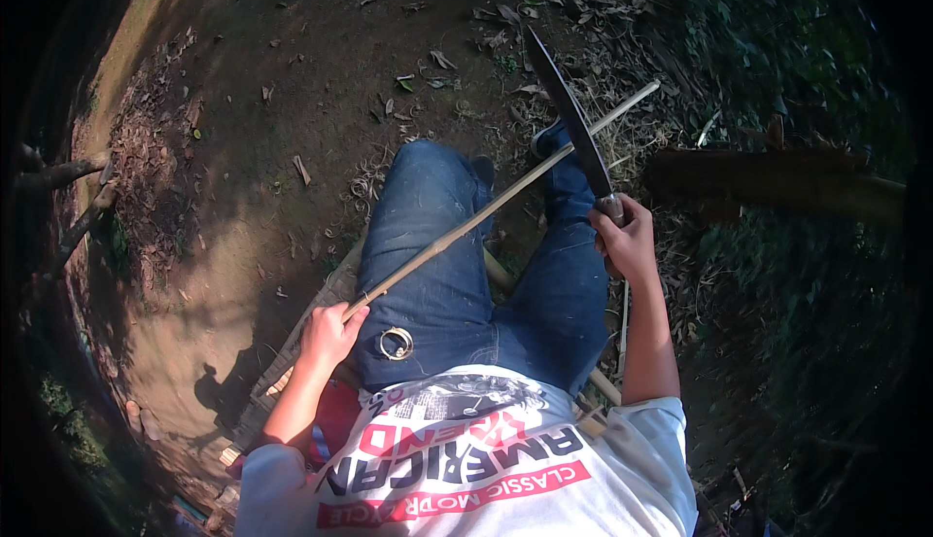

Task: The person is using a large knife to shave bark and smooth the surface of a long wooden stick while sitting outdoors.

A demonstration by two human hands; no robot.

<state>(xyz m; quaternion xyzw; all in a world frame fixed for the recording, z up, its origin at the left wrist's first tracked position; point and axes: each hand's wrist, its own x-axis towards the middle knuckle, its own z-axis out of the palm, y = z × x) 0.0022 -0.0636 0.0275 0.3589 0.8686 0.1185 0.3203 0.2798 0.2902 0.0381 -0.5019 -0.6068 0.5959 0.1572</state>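
My left hand [330,333] is closed round the near end of a long, thin pale stick [447,239], which looks like split bamboo. It slants across my jeans up to the far right. In my right hand [627,236] is the handle of a large knife [569,100] with a long dark blade pointing away from me. The blade crosses over the stick near its far end; whether they touch I cannot tell. A small pale ring [396,344], like a coiled strip, lies on my left thigh close to my left hand.
I sit on a bamboo seat [282,367] with my legs apart. A thick log [777,185] lies at the right. Pale shavings and dry leaves [622,61] litter the ground ahead. Branches [68,173] reach in at the left, and green plants [768,32] grow at the far right.
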